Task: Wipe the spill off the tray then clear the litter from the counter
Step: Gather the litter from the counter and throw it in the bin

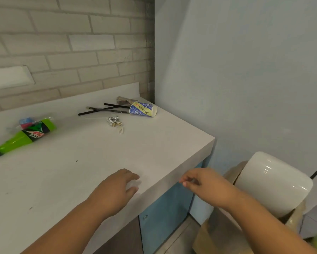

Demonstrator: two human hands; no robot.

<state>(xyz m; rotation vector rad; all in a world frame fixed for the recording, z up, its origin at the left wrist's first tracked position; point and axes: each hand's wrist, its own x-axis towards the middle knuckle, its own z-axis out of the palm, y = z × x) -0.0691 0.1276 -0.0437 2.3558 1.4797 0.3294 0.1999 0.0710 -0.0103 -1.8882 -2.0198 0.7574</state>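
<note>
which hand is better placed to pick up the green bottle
Left, probably: the left hand is over the counter, nearer the green bottle; the right hand is off its edge.

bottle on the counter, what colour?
Bright green bottle with a black cap, head view.

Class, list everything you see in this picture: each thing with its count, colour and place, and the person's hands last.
counter: one, white, against brick wall
bottle: one, green, lying at left
wrapper: one, clear with red and blue, behind bottle
straws: three, dark, crossed near the back
paper cup: one, blue and white, on its side, back right
foil: one, silver, crumpled, in front of straws
fork: one, white, by foil
cardboard box: one, brown, floor at right
rounded object: one, white, in box
left hand: on counter edge
right hand: beyond counter edge
</note>
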